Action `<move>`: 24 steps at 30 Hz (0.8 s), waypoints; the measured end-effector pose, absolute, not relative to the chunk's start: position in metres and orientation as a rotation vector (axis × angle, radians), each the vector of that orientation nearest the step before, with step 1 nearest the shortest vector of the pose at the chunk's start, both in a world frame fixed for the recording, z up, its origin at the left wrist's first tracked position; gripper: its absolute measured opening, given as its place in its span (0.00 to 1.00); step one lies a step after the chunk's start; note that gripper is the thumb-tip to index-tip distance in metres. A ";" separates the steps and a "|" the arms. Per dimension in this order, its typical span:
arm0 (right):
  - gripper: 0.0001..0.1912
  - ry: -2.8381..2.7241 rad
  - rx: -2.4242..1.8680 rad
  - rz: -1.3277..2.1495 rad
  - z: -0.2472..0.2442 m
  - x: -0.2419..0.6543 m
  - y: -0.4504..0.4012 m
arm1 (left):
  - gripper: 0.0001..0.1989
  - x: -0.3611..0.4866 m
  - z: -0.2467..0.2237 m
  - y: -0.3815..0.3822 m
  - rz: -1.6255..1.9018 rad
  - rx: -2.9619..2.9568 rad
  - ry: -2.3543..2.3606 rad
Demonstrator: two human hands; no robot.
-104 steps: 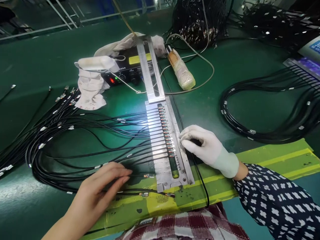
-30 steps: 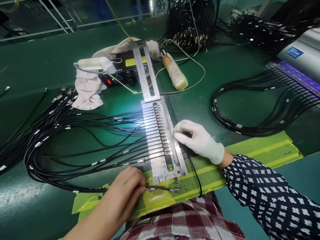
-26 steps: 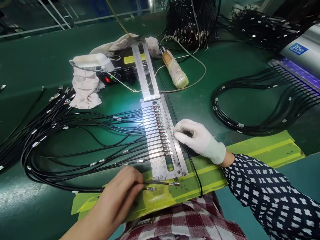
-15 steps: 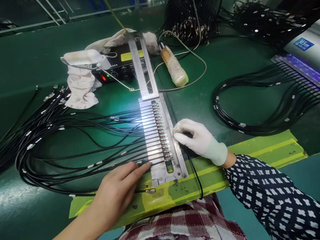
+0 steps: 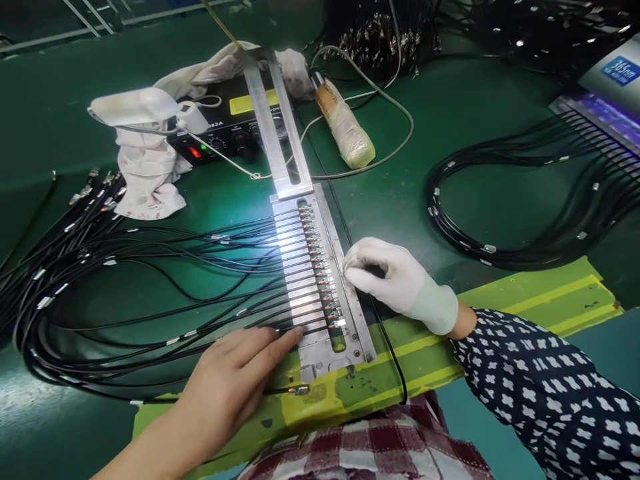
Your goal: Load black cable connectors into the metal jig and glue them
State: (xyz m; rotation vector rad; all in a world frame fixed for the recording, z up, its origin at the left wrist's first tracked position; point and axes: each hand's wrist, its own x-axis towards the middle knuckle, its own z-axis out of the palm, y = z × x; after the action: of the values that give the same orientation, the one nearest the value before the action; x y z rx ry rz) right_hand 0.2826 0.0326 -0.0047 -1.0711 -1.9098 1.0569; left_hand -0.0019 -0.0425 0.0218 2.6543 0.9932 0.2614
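A flat metal fixture (image 5: 313, 347) lies on the bench, with a row of small cable connectors (image 5: 317, 257) seated along its slot. Black cables (image 5: 250, 290) run leftward from these connectors. My bare left hand (image 5: 233, 370) rests at the fixture's lower left, its fingers closed on the lowest cable near its connector; the grip is partly hidden. My right hand (image 5: 400, 280), in a white glove, has its thumb and fingertips pinched at the fixture's right edge. One loose cable end with a metal connector (image 5: 300, 390) lies below the fixture, passing under my left hand.
A slotted metal bar (image 5: 277, 127) extends from the fixture's top. Behind stand a black control box (image 5: 235, 143), a white lamp (image 5: 133, 107), cloth (image 5: 147, 180) and a wrapped-handle tool (image 5: 345, 123). Coiled cables (image 5: 440, 220) lead to a purple-lit unit (image 5: 610, 127). Yellow-green tape (image 5: 540, 293) covers the front edge.
The view has shifted slightly, so the fixture, cables and box appear a little further left. Both hands keep nearly the same positions at the fixture.
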 end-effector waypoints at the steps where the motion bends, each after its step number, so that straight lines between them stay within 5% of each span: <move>1: 0.08 -1.907 -1.070 1.059 -0.005 0.283 0.033 | 0.21 -0.003 0.020 -0.043 0.265 2.638 0.992; 24: 0.08 -1.905 -1.072 1.109 -0.003 0.283 0.034 | 0.25 -0.003 -0.004 -0.067 0.392 2.659 1.234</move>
State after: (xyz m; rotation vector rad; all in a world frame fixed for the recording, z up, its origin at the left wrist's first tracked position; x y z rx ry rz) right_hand 0.2834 0.0345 -0.0030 -1.0717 -1.9051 1.1086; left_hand -0.0033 -0.0671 -0.0044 2.6592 1.2338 0.3915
